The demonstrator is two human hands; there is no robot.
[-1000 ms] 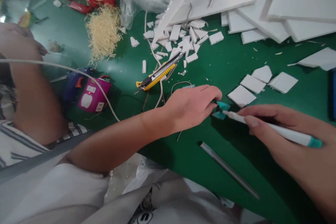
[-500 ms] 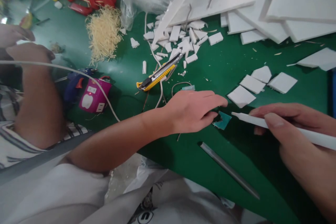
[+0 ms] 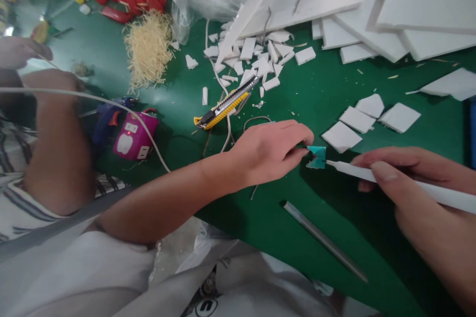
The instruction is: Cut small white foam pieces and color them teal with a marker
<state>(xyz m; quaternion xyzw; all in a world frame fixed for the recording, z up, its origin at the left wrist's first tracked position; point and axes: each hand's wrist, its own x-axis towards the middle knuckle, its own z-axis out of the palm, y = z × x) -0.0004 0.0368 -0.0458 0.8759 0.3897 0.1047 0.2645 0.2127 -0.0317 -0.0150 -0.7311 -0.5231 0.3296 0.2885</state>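
My left hand (image 3: 271, 151) reaches across the green table (image 3: 320, 89) and pinches a small teal-painted foam piece (image 3: 317, 157) at its fingertips. My right hand (image 3: 420, 193) grips a white pen-like tool (image 3: 390, 181) whose tip touches the right edge of that teal piece. Both hands are closed on what they hold.
A yellow utility knife (image 3: 226, 104) lies behind my left hand, among white foam scraps (image 3: 256, 54). Three white foam squares (image 3: 368, 116) lie to the right. A grey metal rod (image 3: 323, 240) lies near me. Another person's arm (image 3: 55, 143), a pink power strip (image 3: 134, 136) and foam boards (image 3: 372, 0) border the area.
The teal piece lay flat on the table half a second ago; now my left fingers pinch it upright and the tool's tip has moved in to touch it.
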